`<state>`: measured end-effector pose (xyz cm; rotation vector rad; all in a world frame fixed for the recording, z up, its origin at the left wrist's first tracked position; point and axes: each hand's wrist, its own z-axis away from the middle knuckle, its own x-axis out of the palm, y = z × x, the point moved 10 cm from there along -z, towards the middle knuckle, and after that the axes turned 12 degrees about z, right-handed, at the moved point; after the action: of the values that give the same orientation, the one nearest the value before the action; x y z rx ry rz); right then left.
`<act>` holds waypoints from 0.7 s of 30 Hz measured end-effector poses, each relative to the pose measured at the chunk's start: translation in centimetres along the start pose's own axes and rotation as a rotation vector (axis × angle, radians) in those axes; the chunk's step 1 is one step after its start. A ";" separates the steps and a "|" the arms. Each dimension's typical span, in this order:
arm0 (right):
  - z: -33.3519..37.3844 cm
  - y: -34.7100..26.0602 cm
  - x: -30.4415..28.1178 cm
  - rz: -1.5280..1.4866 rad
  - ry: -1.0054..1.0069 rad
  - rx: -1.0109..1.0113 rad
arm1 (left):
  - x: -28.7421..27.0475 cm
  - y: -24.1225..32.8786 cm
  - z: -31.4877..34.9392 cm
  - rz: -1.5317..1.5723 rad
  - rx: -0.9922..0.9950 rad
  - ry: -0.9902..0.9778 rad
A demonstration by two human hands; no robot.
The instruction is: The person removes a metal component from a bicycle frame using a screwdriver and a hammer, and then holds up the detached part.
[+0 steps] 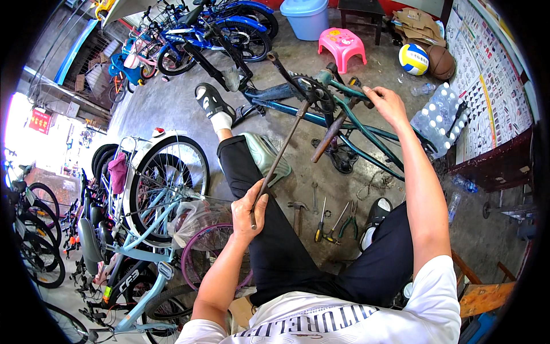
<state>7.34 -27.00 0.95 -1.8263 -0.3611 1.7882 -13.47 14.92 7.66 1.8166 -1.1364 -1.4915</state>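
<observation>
My left hand (250, 209) is closed around the lower end of a long, thin metal bar (281, 153). The bar's far end meets the crank and chainring (314, 94) of a bare, dark green bicycle frame (358, 146). On the right, my right hand (387, 106) has its fingers closed on the end of a dark part of that frame, beside the chainring; exactly which part is hard to tell. A rusty tube (329, 140) juts out from the frame between my hands. A black pedal (342, 157) shows below it.
Between my feet lie a hammer (297, 217), a wrench (315, 198), screwdrivers (320, 228) and pliers (349, 222). A light blue bicycle (150, 226) and several others crowd the left. A pink stool (342, 45), two balls (413, 59) and packed bottles (438, 117) stand farther off.
</observation>
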 end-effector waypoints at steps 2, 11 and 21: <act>0.0 0.0 -0.2 0.007 0.012 -0.002 | -0.1 0.4 -0.4 -0.019 0.064 -0.007; -0.3 1.4 -0.4 -0.006 0.076 0.029 | -0.1 -5.0 -0.8 0.787 -0.455 0.067; -0.3 1.5 0.2 0.082 -0.016 0.140 | 0.1 -6.1 -0.3 0.834 -0.437 0.068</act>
<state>7.39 -28.19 -0.11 -1.7521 -0.1647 1.8359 -11.50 17.86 2.73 0.9052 -1.1992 -1.0438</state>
